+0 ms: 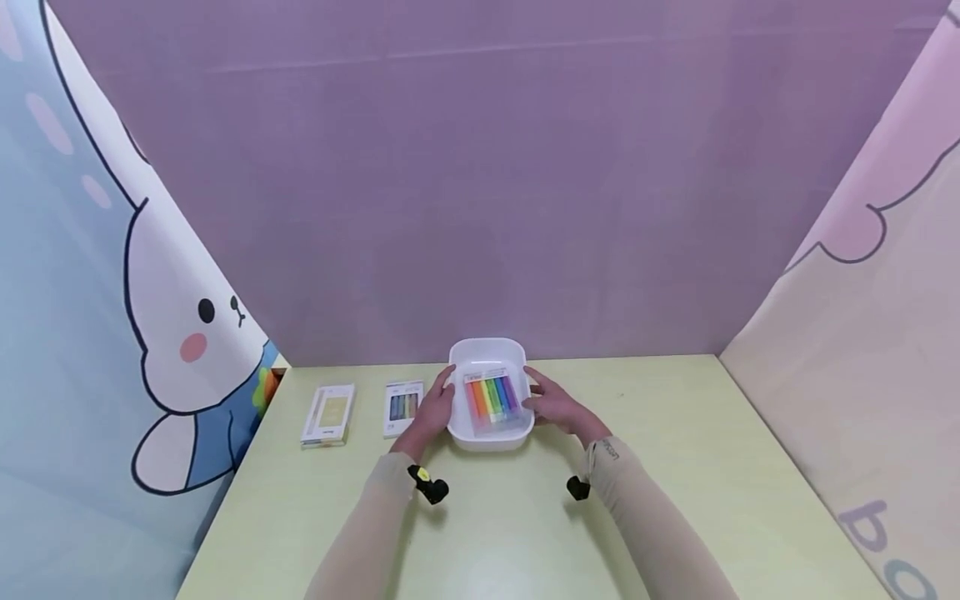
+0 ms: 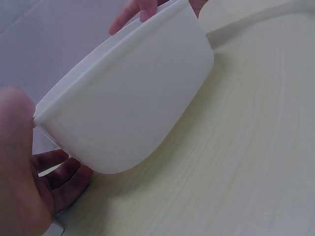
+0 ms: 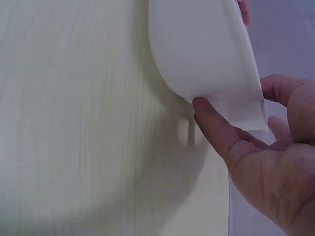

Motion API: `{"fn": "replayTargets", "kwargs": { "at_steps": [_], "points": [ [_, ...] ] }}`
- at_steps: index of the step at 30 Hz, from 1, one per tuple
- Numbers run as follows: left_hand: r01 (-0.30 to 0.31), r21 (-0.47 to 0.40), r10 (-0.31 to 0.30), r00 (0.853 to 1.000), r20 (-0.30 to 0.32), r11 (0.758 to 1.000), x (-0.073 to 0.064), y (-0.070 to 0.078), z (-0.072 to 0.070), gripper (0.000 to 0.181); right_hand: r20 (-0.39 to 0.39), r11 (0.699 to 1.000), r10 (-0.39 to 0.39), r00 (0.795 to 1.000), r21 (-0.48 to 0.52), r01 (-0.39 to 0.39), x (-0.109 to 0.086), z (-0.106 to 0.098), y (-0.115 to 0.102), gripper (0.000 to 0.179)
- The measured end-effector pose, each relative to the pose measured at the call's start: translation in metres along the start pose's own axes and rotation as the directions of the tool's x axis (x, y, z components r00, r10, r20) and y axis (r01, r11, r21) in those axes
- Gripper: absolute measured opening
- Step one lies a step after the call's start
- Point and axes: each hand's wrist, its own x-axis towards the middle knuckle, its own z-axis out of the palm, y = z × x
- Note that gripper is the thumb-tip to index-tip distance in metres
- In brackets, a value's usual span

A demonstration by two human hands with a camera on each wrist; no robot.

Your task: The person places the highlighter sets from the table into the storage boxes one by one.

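Note:
A white plastic basin (image 1: 486,353) is between my two hands near the table's far edge. Inside it lies a clear pack of rainbow-coloured pens (image 1: 492,398). My left hand (image 1: 435,408) grips the basin's left side, thumb at the rim and fingers curled below it in the left wrist view. On the opposite side, my right hand (image 1: 558,406) holds the basin, with a fingertip (image 3: 201,104) against its lower wall and the thumb near the rim. Whether the base touches the table cannot be told.
Left of the basin, a white box with coloured sticks pictured on it (image 1: 402,406) lies partly behind the left hand. Farther left is a white box with a yellowish panel (image 1: 328,415). A purple cloth backdrop (image 1: 480,183) rises behind the pale table (image 1: 660,425).

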Motion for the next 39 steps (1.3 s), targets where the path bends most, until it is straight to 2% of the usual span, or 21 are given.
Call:
{"fn": "replayTargets", "kwargs": {
  "at_steps": [7,10,12,14,18,22,25,30,34,36,39],
  "points": [
    [-0.004,-0.023,0.004,1.000,0.010,1.000,0.001,0.001,-0.005,0.053,-0.021,1.000,-0.005,1.000,0.018,0.005,0.000,0.001,0.002,0.079],
    [-0.017,-0.042,0.016,1.000,-0.017,0.999,-0.001,-0.002,-0.013,0.057,-0.002,1.000,-0.005,1.000,0.019,0.005,0.000,0.005,0.001,0.079],
    [-0.043,-0.051,0.040,0.997,-0.061,0.998,-0.004,-0.001,-0.020,0.056,0.014,1.000,-0.006,1.000,0.008,0.006,0.000,0.008,-0.001,0.079],
    [-0.088,-0.034,0.084,0.991,-0.108,0.996,-0.005,0.001,-0.025,0.051,0.016,1.000,-0.007,1.000,0.004,0.007,-0.001,0.009,-0.002,0.078],
    [-0.179,0.039,0.183,0.972,-0.149,0.983,-0.006,0.004,-0.032,0.047,-0.033,1.000,0.008,0.999,-0.001,-0.008,-0.004,0.006,-0.001,0.077],
    [-0.201,0.121,0.222,0.956,-0.193,0.972,-0.010,0.003,-0.041,0.051,-0.035,1.000,0.013,0.999,-0.020,-0.013,-0.006,0.004,-0.002,0.075],
    [-0.149,0.250,0.210,0.948,-0.239,0.957,-0.014,0.001,-0.049,0.057,-0.019,1.000,0.001,1.000,-0.026,-0.002,-0.005,0.006,-0.004,0.076],
    [0.019,0.436,0.111,0.956,-0.272,0.900,-0.020,-0.009,-0.056,0.082,-0.028,1.000,0.010,1.000,-0.012,-0.010,-0.006,0.007,-0.002,0.076],
    [0.116,0.484,0.028,0.960,-0.280,0.867,-0.022,-0.017,-0.059,0.105,-0.023,1.000,0.016,1.000,-0.011,-0.016,-0.006,0.006,-0.001,0.076],
    [0.147,0.506,0.000,0.961,-0.278,0.850,-0.024,-0.019,-0.059,0.112,-0.020,1.000,0.018,1.000,-0.015,-0.018,-0.006,0.006,-0.001,0.076],
    [0.169,0.519,-0.017,0.958,-0.285,0.838,-0.026,-0.020,-0.061,0.118,-0.017,0.999,0.014,1.000,-0.029,-0.014,-0.005,0.006,-0.002,0.075]
  ]
}}
